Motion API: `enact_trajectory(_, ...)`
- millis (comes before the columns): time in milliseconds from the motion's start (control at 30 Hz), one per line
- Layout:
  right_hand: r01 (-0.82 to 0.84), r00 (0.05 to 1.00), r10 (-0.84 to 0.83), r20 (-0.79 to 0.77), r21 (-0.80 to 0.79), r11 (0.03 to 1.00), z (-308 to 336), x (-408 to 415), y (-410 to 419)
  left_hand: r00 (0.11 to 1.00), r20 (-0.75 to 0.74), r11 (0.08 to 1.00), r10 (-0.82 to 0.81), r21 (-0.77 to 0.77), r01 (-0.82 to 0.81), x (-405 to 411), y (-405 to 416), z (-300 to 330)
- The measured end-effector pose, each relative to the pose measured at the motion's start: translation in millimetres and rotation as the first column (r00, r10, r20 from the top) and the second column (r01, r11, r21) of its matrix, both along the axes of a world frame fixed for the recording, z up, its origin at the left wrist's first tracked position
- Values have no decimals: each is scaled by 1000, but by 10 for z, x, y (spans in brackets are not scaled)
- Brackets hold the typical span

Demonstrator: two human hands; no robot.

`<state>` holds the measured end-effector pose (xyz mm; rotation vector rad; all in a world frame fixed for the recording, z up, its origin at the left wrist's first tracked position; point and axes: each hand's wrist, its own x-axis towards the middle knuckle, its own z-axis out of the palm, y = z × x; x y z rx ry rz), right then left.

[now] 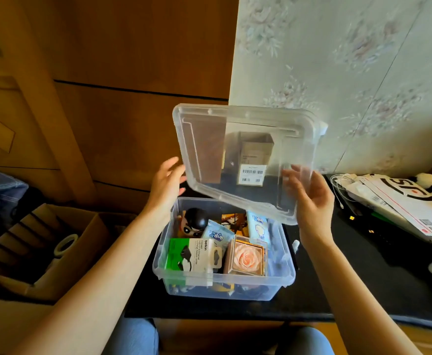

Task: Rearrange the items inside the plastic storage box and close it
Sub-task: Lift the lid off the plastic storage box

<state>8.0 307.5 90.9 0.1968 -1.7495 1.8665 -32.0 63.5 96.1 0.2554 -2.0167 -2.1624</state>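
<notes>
Nearest, under both grips: clear storage box (223, 285) on a black table (363, 290), open top, long axis running L–R across the view. Inside, packed abt level w/ the rim: green/white adapter pack (191, 257) below the left hand, rose box (245, 256) below the gap btwn the hands, blue snack packets (257, 226) and a dark round-headed figure (195, 221) further back.

Above that, the grips. Left hand (167, 185) has fingers mostly spread, palm turned in, touching or just off the lid's left edge; can't tell if it's actually pinching. Right hand (312, 198) is half-curled round the lid's lower right corner, thumb seen thru the plastic, and looks to carry most of the wt.

Lid (245, 160) is held up btwn the hands, tilted steeply: near edge low, just over the box's back rim, far edge up and away twd the wall. Its inner face looks to be twd the camera. Long axis L–R, roughly matching the box, skewed a bit clockwise.

Doing this step well, imo: get a firm left-side hold first, square the lid to the rim, bring the far edge down and fwd, seat the corners evenly, then press. Rose box looks tallest; might foul the lid.

Beyond the lid, seen thru it: a small cardboard carton (254, 160) w/ barcode label.
</notes>
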Motion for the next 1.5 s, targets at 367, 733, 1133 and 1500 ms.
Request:
enact_trajectory(367,269,931,76,-356,813,517,-245,131,-90,926,83,836,-368,466,290,120,108,-18)
enact_trajectory(733,153,795,-303,525,309,939,-601,142,707,925,35,859,-379,386,338,263,544,-254)
enact_trajectory(1133,492,654,-361,665,-11,870,-1047,645,2089,798,272,843,-537,201,499,170,2200,-543)
enact_trajectory(1500,609,474,-467,747,105,786,-1624,1106,2820,591,580,798,-561,189,572,536,3069,-1381)
